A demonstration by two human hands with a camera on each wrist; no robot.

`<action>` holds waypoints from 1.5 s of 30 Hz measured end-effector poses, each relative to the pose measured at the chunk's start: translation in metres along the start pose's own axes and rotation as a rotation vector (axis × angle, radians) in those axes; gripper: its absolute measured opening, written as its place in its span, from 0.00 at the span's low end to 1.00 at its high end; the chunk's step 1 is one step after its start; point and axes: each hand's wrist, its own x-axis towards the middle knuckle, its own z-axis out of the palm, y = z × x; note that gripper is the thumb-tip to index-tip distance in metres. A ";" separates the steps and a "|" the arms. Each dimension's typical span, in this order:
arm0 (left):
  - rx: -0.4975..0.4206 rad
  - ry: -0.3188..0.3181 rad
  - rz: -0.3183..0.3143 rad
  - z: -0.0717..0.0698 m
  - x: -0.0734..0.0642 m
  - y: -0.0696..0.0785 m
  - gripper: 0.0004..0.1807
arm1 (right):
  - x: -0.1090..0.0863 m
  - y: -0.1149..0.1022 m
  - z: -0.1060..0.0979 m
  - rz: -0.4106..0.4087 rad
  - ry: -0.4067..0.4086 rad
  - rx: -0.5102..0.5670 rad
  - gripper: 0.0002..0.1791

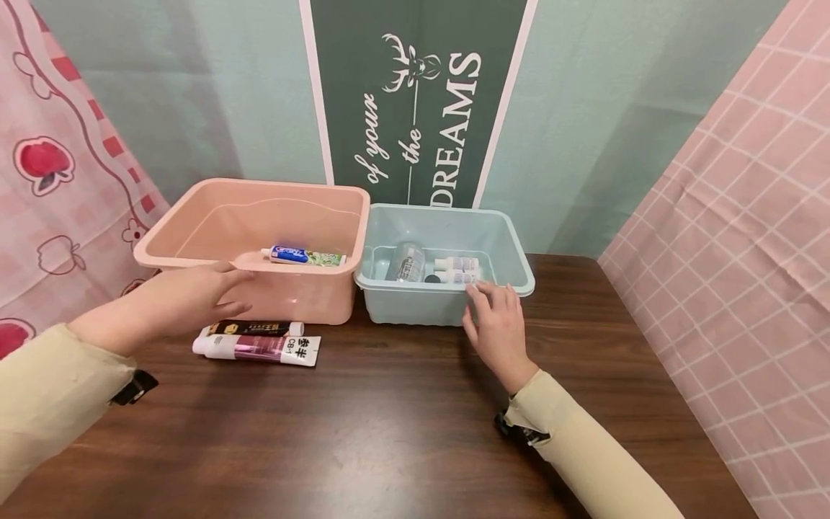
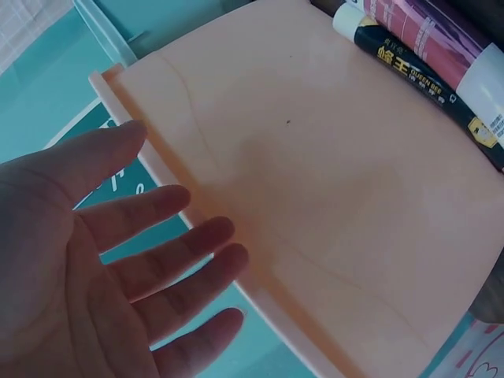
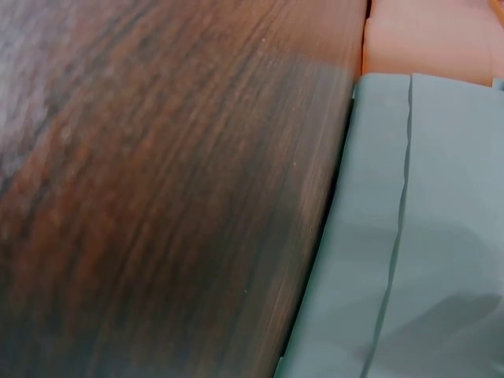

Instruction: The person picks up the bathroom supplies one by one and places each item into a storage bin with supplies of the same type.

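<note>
Left hand (image 1: 184,299): fingers spread, beside pink bin (image 1: 311,297). Right hand (image 1: 499,326): at blue bin (image 1: 415,308) rim; grip cannot be told. 2 tubes (image 1: 256,343) lie before pink bin; a low left-hand sweep could displace them.

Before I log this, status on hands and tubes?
Left hand open near pink bin. Right hand at blue bin's rim. Two tubes outside pink bin, third tube inside; bin wall between.

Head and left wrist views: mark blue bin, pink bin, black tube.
Blue bin (image 1: 415,307), head view: outer front wall.
Pink bin (image 1: 305,297), head view: outer front wall.
Black tube (image 2: 420,81), left wrist view: lettered side.
</note>
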 end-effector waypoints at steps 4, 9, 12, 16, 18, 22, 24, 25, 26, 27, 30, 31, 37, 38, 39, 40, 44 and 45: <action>-0.006 -0.038 0.023 0.010 0.000 0.001 0.22 | 0.000 0.000 0.001 -0.002 0.008 -0.001 0.17; -0.024 -0.076 0.007 0.021 0.001 0.002 0.24 | 0.000 0.000 0.002 -0.012 0.014 -0.005 0.18; -0.019 -0.067 0.008 0.028 0.001 0.003 0.23 | 0.000 0.001 0.002 -0.011 0.008 -0.007 0.18; -0.015 -0.072 -0.004 0.040 0.001 0.004 0.22 | -0.001 0.001 0.001 -0.004 0.000 -0.009 0.18; -0.016 -0.091 -0.019 0.046 0.001 0.005 0.23 | -0.001 0.001 0.001 -0.002 -0.001 -0.009 0.18; -0.013 -0.103 -0.032 0.056 0.001 0.004 0.21 | 0.000 0.001 0.001 -0.006 0.003 -0.009 0.18; -0.008 -0.086 -0.032 0.059 0.002 0.003 0.20 | 0.000 0.000 0.001 -0.007 0.005 -0.007 0.18; -0.003 -0.076 -0.028 0.062 0.002 0.003 0.19 | 0.000 0.000 0.001 -0.007 0.006 -0.007 0.18; -0.001 -0.067 -0.022 0.064 0.002 0.003 0.19 | 0.001 0.000 0.001 -0.006 0.006 -0.008 0.18; 0.001 -0.060 -0.017 0.066 0.002 0.002 0.18 | 0.001 0.000 0.001 -0.005 0.008 -0.009 0.18; 0.016 -0.071 -0.002 0.076 0.002 0.001 0.15 | 0.001 0.000 0.001 -0.005 0.015 -0.008 0.18; 0.022 -0.077 0.007 0.080 0.002 0.001 0.15 | 0.001 -0.001 0.001 -0.007 0.015 -0.009 0.18; 0.052 -0.117 0.020 0.094 0.003 0.000 0.17 | 0.000 0.000 0.004 -0.014 0.028 -0.008 0.18; 0.052 -0.122 0.017 0.095 0.003 0.000 0.17 | -0.001 0.000 0.004 -0.014 0.028 -0.009 0.18; 0.052 -0.128 0.013 0.096 0.003 0.000 0.18 | -0.001 0.000 0.004 -0.014 0.028 -0.011 0.18; 0.051 -0.130 0.012 0.097 0.004 0.000 0.18 | -0.001 0.000 0.004 -0.014 0.027 -0.013 0.18; 0.052 -0.141 0.012 0.100 0.005 0.000 0.17 | -0.002 0.000 0.005 -0.006 0.025 -0.015 0.18; 0.055 -0.140 0.016 0.100 0.005 0.000 0.17 | -0.002 0.000 0.005 -0.004 0.025 -0.016 0.18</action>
